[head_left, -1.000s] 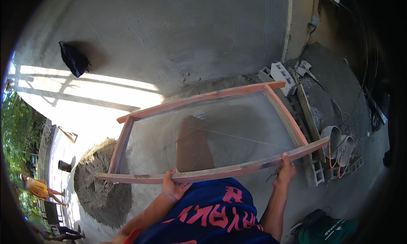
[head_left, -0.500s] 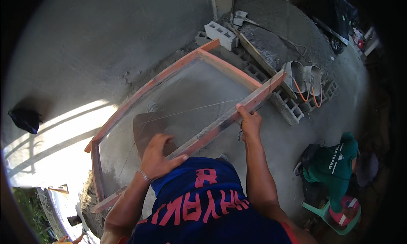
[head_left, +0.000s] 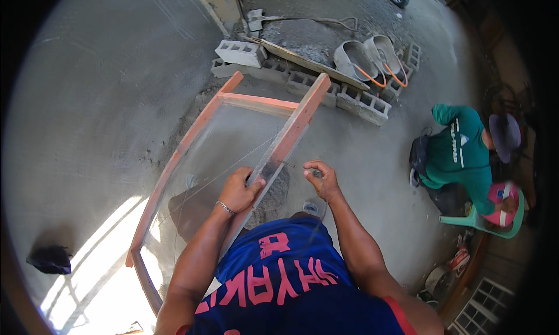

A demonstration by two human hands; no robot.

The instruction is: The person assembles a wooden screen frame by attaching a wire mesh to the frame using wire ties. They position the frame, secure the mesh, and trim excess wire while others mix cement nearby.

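Note:
A large sieve, an orange-red wooden frame (head_left: pixel 187 145) with fine wire mesh (head_left: pixel 233 145), stands tilted in front of me. My left hand (head_left: pixel 237 189) grips its near rail (head_left: pixel 298 116) from above. My right hand (head_left: pixel 320 180) is off the rail, just to the right of it. Its fingers pinch a thin wire (head_left: pixel 286 164) that runs to the rail. A small heap of sand (head_left: pixel 272 196) lies under the frame by my hands.
Grey hollow blocks (head_left: pixel 241 52) and a plank (head_left: pixel 291 48) line the far side, with two buckets (head_left: pixel 352 58) and a shovel (head_left: pixel 303 19) on a sand pile. At right a person in a green shirt (head_left: pixel 460 154) sits on a green chair (head_left: pixel 483 221). A dark cloth (head_left: pixel 52 259) lies lower left.
My view has swung right, so the frame now runs away from me. My right hand has let go of the rail and pinches the wire. My left hand stays on the rail.

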